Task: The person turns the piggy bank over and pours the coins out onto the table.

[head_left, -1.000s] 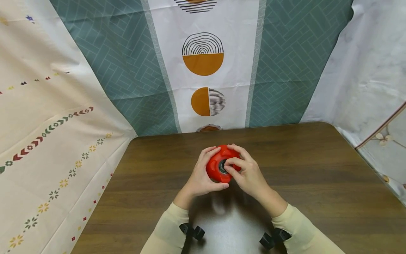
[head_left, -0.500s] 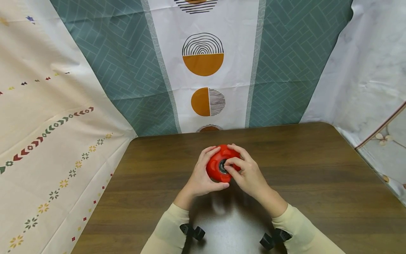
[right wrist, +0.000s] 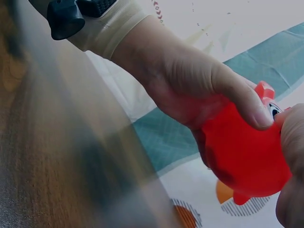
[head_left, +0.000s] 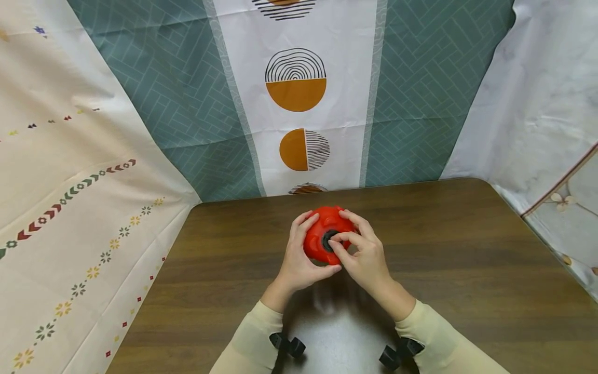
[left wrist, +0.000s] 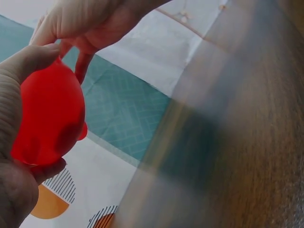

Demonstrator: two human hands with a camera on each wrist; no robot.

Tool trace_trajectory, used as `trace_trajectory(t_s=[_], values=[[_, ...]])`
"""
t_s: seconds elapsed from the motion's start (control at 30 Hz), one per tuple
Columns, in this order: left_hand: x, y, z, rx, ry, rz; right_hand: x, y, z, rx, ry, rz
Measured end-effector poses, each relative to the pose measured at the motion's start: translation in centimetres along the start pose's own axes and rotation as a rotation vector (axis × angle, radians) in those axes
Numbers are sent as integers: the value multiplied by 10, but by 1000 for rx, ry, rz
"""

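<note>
Right between the two hands sits a red round thing with a dark centre. The left hand curls round its side, while the right hand pinches at that centre, thumb to index (fingertips hide exactly which bit). Under the grip there's a brown table; nearer the person, pale sleeves; beyond, a teal-and-white cloth.

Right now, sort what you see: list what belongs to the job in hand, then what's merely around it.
In the job:
- red rounded object, held in both hands
- its dark round centre
- left hand
- right hand

Just around:
- wooden table
- teal-and-white cloth
- cream patterned cloth
- whitish cloth
</note>
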State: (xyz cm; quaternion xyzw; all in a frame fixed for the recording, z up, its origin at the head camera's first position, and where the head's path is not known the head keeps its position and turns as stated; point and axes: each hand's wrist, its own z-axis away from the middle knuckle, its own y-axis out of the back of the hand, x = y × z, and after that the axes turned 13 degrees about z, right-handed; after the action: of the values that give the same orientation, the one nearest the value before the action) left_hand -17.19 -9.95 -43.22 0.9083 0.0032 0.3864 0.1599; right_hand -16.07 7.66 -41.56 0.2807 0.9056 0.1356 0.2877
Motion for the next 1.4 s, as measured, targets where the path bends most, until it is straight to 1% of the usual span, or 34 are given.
trace_trajectory(t_s=[0.13,0.23,0.6,0.77,0.87,1.1,1.4], values=[[-1,-1,0,5,0,1,-1,-1,0,12,-12,-32],[-1,-1,0,6,0,-3,-3,-1,0,6,-19,-44],[-3,1,0,6,-13,-7,-2,-2,-1,-3,-7,-18],[-3,3,0,8,-24,-26,-2,-2,0,-10,-11,-15],[-3,4,0,7,-25,-31,-2,-1,0,2,-4,-12],[-2,5,-1,9,-30,-26,-4,1,-2,71,36,-19],[-1,8,-1,16,-29,-28,-5,4,-6,67,35,-22]])
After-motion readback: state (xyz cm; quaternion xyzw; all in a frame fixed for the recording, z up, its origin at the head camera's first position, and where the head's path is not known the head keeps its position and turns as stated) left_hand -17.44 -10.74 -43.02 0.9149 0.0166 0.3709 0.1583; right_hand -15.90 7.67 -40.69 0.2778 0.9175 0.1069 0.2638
